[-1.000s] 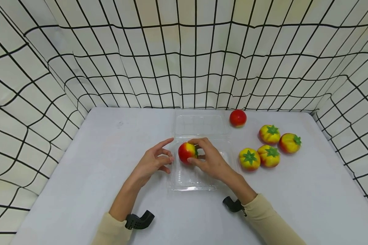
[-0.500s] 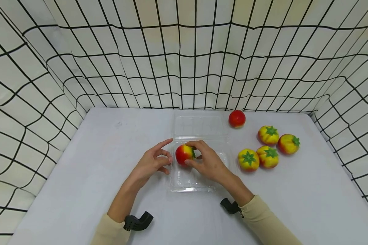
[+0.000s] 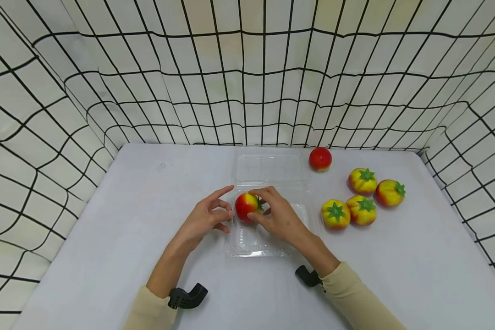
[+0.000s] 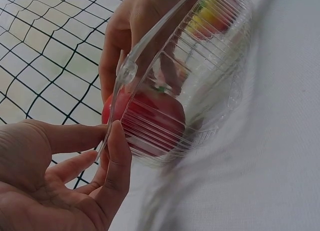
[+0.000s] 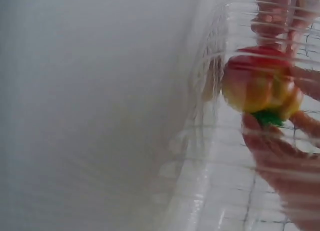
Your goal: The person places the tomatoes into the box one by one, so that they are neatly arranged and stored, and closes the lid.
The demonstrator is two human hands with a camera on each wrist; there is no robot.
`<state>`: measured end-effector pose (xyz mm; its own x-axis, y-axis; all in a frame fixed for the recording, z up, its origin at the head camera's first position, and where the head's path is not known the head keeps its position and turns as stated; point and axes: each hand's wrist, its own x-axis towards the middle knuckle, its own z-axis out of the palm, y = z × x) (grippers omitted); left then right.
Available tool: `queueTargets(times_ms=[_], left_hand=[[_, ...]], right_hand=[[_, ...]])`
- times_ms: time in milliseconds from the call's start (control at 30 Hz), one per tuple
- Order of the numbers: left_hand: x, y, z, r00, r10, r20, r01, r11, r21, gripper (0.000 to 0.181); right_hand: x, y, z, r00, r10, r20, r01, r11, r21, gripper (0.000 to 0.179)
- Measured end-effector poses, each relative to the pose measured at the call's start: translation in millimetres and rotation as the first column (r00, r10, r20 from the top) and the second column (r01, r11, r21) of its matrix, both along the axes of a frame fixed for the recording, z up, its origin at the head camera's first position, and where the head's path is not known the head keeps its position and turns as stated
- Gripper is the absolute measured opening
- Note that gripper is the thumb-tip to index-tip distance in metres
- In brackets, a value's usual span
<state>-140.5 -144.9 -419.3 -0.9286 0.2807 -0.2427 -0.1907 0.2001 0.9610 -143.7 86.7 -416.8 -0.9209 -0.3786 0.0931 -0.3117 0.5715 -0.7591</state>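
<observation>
A clear plastic clamshell container (image 3: 253, 245) lies open on the white table, its lid folded back toward the netting. Inside it, near the left wall, my right hand (image 3: 279, 217) grips a red and yellow toy tomato (image 3: 244, 207) between thumb and fingers. The tomato's green leafy top faces right, toward the palm. My left hand (image 3: 203, 217) pinches the container's left rim with thumb and index finger, as the left wrist view shows. Through the ribbed wall, that view has the red side of the tomato (image 4: 152, 118) close to those fingertips.
Several yellow and red toy tomatoes (image 3: 335, 214) with green tops are grouped to the right of the container. A lone red toy tomato (image 3: 320, 159) sits by the lid's (image 3: 268, 167) right side. Black-corded netting (image 3: 264, 91) over white walls borders the table's back and sides.
My right hand has shifted slightly left with the tomato, bringing it nearer the container's left wall. My left hand stays at the rim.
</observation>
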Motion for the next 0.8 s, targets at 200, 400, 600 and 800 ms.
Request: queueTargets(times_ms=[200,400,600,800], left_hand=[[1.1,0.5,1.6,1.000,0.004,0.004,-0.004,1.000,0.000,0.069],[0.5,0.5,1.2,1.000,0.004,0.003,-0.004,1.000,0.006,0.069],[-0.3,0.4,-1.0,1.000,0.003,0.006,-0.003,1.000,0.004,0.070],[-0.4,0.6,-0.8,1.000,0.008,0.009,-0.008,1.000,0.011,0.069]], right_hand=[[-1.0,-1.9,-0.8,1.000,-0.013,0.003,0.013,1.000,0.001,0.058],[-0.7,-0.8,0.1,1.000,-0.003,-0.006,0.003,1.000,0.011,0.058],[-0.1,0.9,1.9,1.000,0.004,0.010,-0.004,1.000,0.010,0.060],[0.6,1.8,3.4,1.000,0.001,0.003,-0.001,0.999,0.035,0.063]])
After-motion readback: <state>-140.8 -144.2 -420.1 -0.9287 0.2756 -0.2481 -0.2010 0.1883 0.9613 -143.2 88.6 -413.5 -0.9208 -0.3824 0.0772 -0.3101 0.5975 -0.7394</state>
